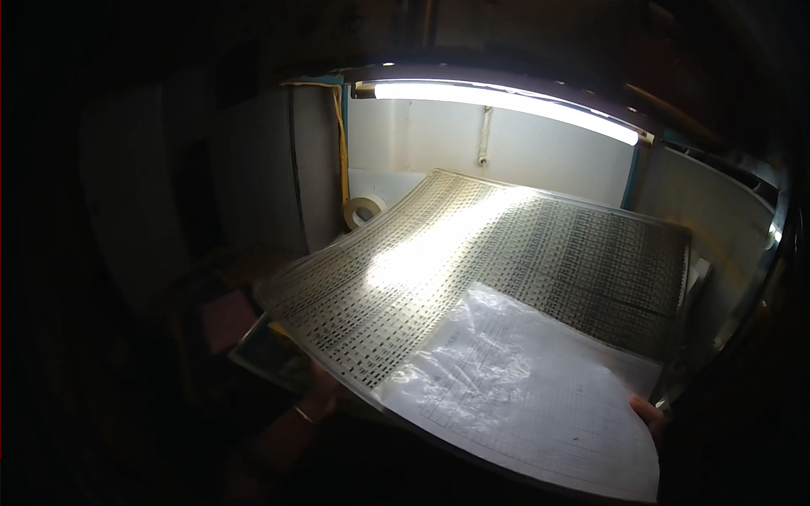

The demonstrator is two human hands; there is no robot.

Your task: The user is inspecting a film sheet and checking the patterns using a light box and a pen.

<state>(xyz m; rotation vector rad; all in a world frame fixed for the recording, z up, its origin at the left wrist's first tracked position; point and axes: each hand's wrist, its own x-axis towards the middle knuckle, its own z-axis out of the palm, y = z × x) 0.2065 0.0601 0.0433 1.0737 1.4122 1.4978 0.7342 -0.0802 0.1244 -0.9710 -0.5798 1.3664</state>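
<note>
- Left hand (323,390) meets patterned sheet (582,261) at near-left edge — grip hidden, cannot tell.
- Right hand (650,414) grips white paper (540,405) by its right edge.
- Paper lies over sheet's near part.

Workshop, by the look of it

Prob. a small workshop: fluor. tube (506,111) lights a bay w/ scuffed pale back wall (557,148); tape roll (358,204) at L, big sheet (582,253) of tiny repeated dark marks, plus paperwork (548,388) in clear plastic. Surrounds v. dark; exact trade unclear.
</note>
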